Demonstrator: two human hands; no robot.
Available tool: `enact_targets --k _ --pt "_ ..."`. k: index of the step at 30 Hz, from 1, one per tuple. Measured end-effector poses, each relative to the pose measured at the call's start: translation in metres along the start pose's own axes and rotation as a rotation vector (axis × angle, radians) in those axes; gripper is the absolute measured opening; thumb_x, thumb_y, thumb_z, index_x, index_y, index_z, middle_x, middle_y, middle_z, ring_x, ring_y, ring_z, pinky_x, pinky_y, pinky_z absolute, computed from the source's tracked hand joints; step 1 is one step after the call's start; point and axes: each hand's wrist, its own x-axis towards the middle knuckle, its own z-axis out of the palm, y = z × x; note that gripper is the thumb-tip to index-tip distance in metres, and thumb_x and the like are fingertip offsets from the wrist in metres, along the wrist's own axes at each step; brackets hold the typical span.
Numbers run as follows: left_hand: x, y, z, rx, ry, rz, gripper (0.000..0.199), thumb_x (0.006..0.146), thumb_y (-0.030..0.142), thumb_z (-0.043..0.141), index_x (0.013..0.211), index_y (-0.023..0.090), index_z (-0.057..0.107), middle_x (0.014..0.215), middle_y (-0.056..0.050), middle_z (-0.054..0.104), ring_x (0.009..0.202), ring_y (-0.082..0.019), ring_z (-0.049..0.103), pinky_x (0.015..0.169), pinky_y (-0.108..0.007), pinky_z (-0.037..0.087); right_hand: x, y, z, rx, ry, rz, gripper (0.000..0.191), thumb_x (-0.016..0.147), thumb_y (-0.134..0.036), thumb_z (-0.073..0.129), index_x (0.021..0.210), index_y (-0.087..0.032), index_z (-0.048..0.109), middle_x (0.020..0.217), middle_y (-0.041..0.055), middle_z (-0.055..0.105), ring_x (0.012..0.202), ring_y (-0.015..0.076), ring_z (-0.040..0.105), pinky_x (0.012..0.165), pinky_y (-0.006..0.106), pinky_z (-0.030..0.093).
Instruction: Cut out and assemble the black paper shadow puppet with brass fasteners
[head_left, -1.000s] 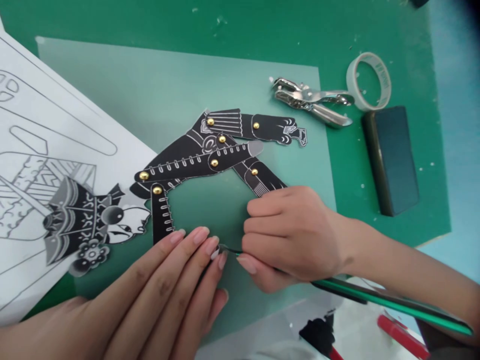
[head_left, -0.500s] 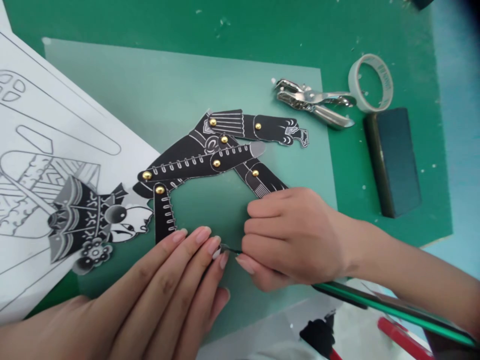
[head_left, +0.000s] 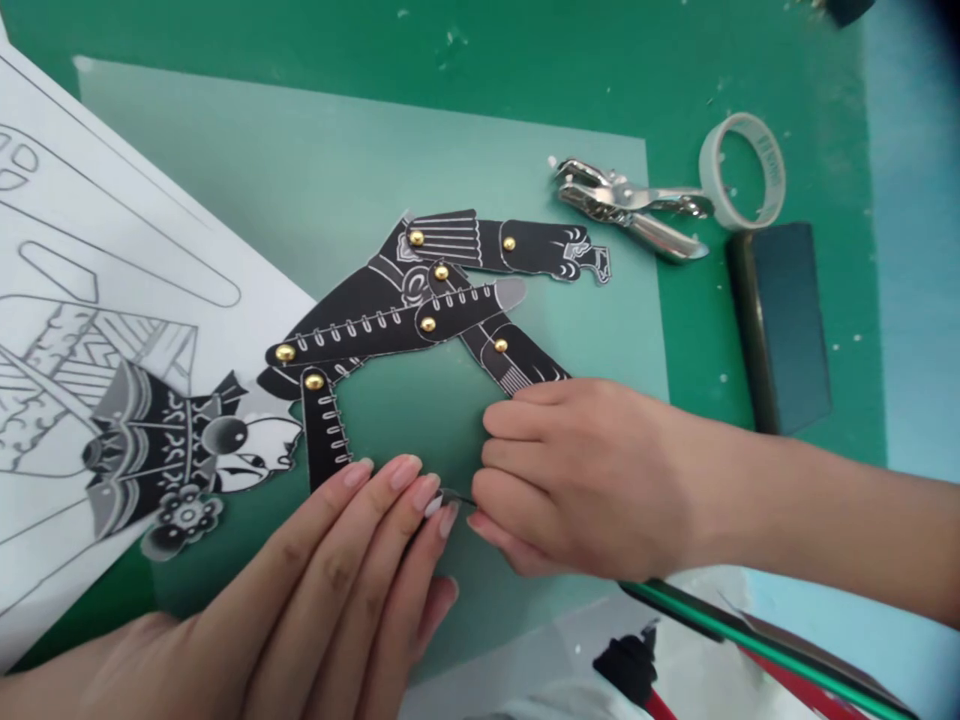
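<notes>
So there's this jointed black paper puppet (head_left: 420, 310) lying flat on a pale translucent sheet (head_left: 225, 170) over the green bench (head_left: 525, 60), limbs pinned together with little brass fasteners (head_left: 286, 352). The left hand (head_left: 330, 590) is laid flat, fingers stretched out and together, fingertips pressing down on the near end of one puppet limb, not gripping anything. The right hand (head_left: 592, 475) is curled up just right of it, pinching what looks like a thin dark stick (head_left: 750, 635) that runs off to the near right; its tip sits right at the left fingertips. The puppet's head (head_left: 172, 450) lies to the left, over a printed sheet (head_left: 90, 290). Far right there's a metal hole punch (head_left: 630, 205), a tape roll (head_left: 742, 170) and a dark block (head_left: 784, 325).
</notes>
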Motion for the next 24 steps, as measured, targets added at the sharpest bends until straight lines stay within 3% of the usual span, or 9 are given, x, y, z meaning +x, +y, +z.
enact_targets --k 5,17,24 --pt "0.0036 0.0038 0.0014 0.121 -0.014 0.009 0.037 0.086 0.021 0.075 0.119 0.004 0.071 0.121 -0.016 0.077 0.129 -0.036 0.064 0.109 -0.046 0.059 -0.0004 -0.0006 0.0004 0.008 -0.037 0.000 0.035 0.108 -0.030 0.040 0.075 -0.022 0.047 0.062 -0.0007 0.049 0.065 0.0175 0.040 0.061 0.033 0.033" --pt "0.0009 0.0054 0.0024 0.081 -0.002 -0.017 0.038 0.087 0.022 0.075 0.120 0.005 0.071 0.121 -0.015 0.077 0.129 -0.037 0.064 0.110 -0.050 0.058 -0.0015 -0.0005 0.0043 0.038 0.034 0.008 0.036 0.107 -0.030 0.042 0.073 -0.022 0.049 0.062 -0.0013 0.048 0.065 0.0172 0.038 0.064 0.032 0.033" --pt "0.0016 0.0050 0.0021 0.101 0.010 -0.007 0.037 0.087 0.021 0.075 0.119 0.004 0.071 0.120 -0.016 0.077 0.129 -0.035 0.065 0.109 -0.046 0.059 -0.0012 -0.0004 0.0031 0.043 0.027 0.008 0.034 0.107 -0.029 0.041 0.074 -0.022 0.049 0.062 -0.0014 0.048 0.064 0.0175 0.037 0.065 0.033 0.034"
